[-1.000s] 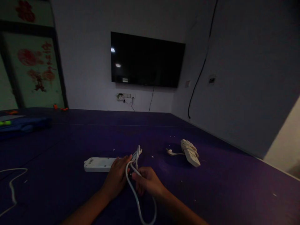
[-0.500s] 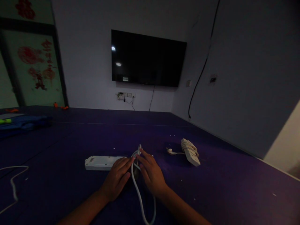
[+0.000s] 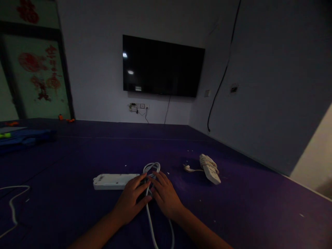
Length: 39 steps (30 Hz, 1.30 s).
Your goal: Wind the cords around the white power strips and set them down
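A white power strip (image 3: 110,181) lies flat on the dark purple floor (image 3: 233,214). Its white cord (image 3: 151,167) loops up beyond my fingertips and runs back between my wrists to the bottom edge. My left hand (image 3: 131,202) rests over the strip's right end, fingers pinching the cord. My right hand (image 3: 164,197) lies beside it with fingers on the cord's wrapped part. What sits under the fingers is hidden.
A second white power strip (image 3: 210,169) with its cord wound round it and its plug (image 3: 187,168) lies to the right. Another loose white cord (image 3: 12,204) trails at the far left. A black TV (image 3: 162,67) hangs on the wall ahead; blue items (image 3: 23,136) sit left.
The cord loop that stood upright between my hands has dropped flatter and wider past my fingertips. Both hands have closed in over the cord at the strip's right end.
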Tool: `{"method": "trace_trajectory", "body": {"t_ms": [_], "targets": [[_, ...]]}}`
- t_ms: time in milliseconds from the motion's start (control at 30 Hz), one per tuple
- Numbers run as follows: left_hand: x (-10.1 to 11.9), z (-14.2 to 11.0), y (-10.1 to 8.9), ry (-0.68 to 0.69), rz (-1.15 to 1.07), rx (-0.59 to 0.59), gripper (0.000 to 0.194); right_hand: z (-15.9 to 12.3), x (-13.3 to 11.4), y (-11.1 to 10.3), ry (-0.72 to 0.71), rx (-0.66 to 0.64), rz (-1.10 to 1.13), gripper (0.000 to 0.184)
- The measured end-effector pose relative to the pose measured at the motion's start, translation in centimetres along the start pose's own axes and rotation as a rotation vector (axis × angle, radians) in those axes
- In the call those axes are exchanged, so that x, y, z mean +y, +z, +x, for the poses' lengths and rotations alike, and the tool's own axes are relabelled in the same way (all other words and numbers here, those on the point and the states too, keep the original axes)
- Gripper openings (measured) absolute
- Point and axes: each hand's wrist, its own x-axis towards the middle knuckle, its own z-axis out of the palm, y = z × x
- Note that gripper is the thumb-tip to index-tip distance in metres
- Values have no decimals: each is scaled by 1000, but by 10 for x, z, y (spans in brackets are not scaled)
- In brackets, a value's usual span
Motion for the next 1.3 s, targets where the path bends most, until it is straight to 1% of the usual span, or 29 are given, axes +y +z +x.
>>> {"method": "trace_trajectory", "body": {"t_ms": [200, 367, 533, 667, 767, 867, 933, 1133, 1233, 1300], "targets": [[0, 0, 2, -11, 44, -4, 44, 4, 2, 1, -16, 2, 7, 42], [-1, 0, 3, -18, 56, 2, 44, 5, 2, 1, 11, 10, 21, 41], [-4, -1, 5, -24, 62, 18, 44, 7, 3, -4, 33, -18, 14, 45], [-6, -2, 7, -46, 27, 21, 44, 9, 8, -7, 44, -56, -44, 45], [-5, -1, 6, -74, 10, 94, 42, 11, 14, -5, 72, -60, -105, 43], [-3, -1, 3, -83, 65, 194, 37, 13, 20, -3, 76, -75, -120, 42], [-1, -2, 2, -101, 110, 217, 34, 14, 22, -3, 73, -87, -120, 41], [5, -3, 1, -236, 146, 108, 38, 15, 24, -2, 56, -97, -137, 39], [6, -3, 1, -245, 137, 74, 37, 14, 24, -2, 49, -98, -127, 38], [6, -2, 1, -235, 132, 72, 38, 13, 23, -2, 48, -94, -114, 38]]}}
